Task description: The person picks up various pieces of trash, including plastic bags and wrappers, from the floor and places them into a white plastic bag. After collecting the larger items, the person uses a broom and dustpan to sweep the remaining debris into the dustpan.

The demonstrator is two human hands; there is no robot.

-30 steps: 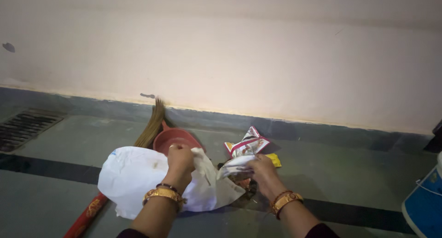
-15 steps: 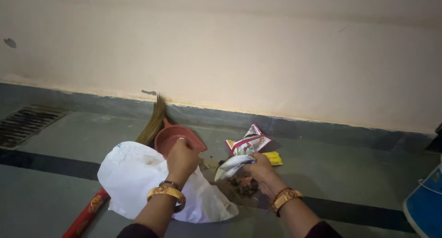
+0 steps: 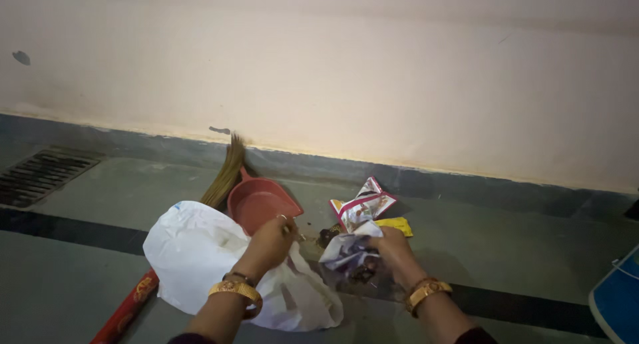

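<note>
Left hand (image 3: 271, 241) pinches rim of white plastic bag (image 3: 200, 251) on floor beside red dustpan (image 3: 261, 201); right hand (image 3: 393, 247) grips crumpled wrapper (image 3: 347, 253). Both look light, soft, crinkly; best held at edges.

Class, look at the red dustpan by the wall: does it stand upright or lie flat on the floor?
Flat: the red dustpan rests on the floor with its hollow facing up, behind the white bag.
</note>
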